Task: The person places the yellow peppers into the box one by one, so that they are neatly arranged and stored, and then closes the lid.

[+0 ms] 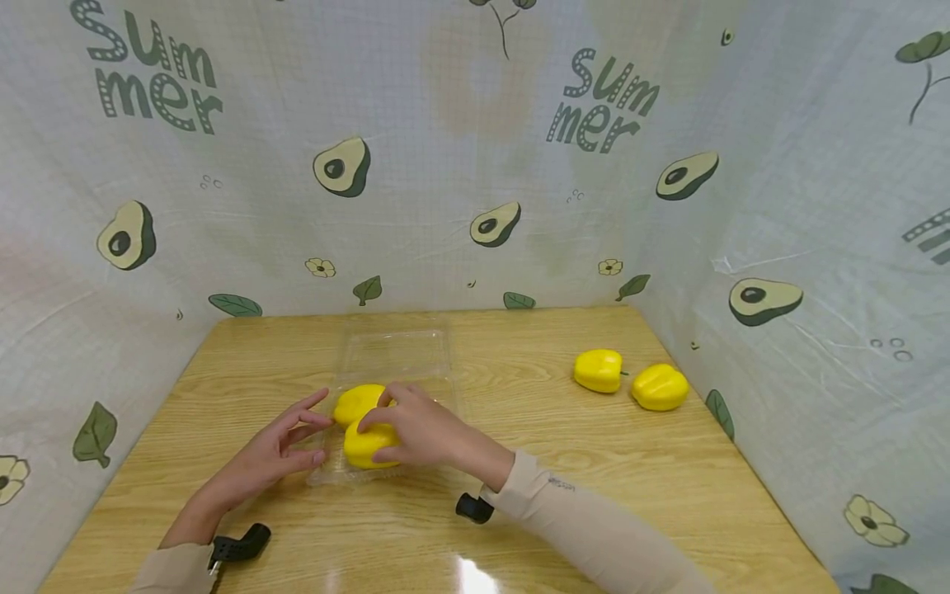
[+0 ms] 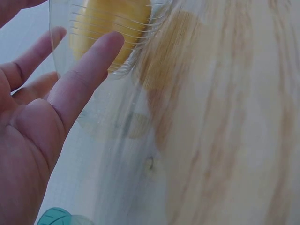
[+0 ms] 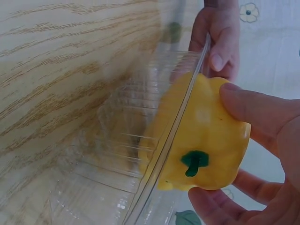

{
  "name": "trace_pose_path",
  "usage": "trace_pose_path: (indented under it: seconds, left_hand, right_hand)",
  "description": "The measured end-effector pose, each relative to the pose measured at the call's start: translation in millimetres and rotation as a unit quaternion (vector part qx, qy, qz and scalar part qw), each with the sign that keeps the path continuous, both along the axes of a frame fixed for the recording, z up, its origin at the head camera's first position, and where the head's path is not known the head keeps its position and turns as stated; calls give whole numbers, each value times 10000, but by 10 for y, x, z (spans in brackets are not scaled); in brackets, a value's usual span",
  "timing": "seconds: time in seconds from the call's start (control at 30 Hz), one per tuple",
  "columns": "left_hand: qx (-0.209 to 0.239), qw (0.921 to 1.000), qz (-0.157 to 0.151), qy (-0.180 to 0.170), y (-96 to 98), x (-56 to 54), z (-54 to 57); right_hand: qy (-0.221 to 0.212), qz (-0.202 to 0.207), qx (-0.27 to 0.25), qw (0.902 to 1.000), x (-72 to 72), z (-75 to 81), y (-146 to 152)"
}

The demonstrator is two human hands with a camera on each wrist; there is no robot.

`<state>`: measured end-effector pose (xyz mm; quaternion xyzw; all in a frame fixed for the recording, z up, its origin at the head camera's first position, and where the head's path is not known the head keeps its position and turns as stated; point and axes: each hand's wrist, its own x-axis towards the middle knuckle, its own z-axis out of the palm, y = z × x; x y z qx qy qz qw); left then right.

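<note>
A clear plastic clamshell box [image 3: 93, 180] sits on the table with its lid [image 1: 397, 355] folded back toward the wall. My right hand [image 1: 430, 429] grips a yellow bell pepper [image 1: 364, 447] between thumb and fingers at the front of the box. The right wrist view shows the pepper's green stem [image 3: 194, 161] and its body partly below the box rim. Behind it, a second yellow bell pepper [image 1: 355, 403] lies in the box, partly covered by my right hand. At the box's left side, my left hand [image 1: 270, 450] has its fingers extended, thumb tip right at the ridged wall.
Two more yellow bell peppers, one nearer the middle [image 1: 598, 370] and one by the right edge [image 1: 660, 387], lie on the wooden table [image 1: 564, 478]. A printed cloth [image 1: 416, 231] hangs around the back and sides. Black wrist cameras [image 1: 475, 508] stick out below both forearms.
</note>
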<state>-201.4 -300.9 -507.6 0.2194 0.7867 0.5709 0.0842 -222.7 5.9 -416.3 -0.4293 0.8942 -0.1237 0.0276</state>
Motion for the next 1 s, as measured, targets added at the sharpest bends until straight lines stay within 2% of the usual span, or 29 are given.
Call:
trace_pose_path:
  seconds: [0.6,1.0]
  left_hand:
    - [21,10000,-6,37,2,0,3]
    - [-56,10000,-30,68,5,3,14]
  right_hand:
    - [48,100,-58,9999,19,-55,-76]
    - [197,236,-235,9993,15,-182,-135]
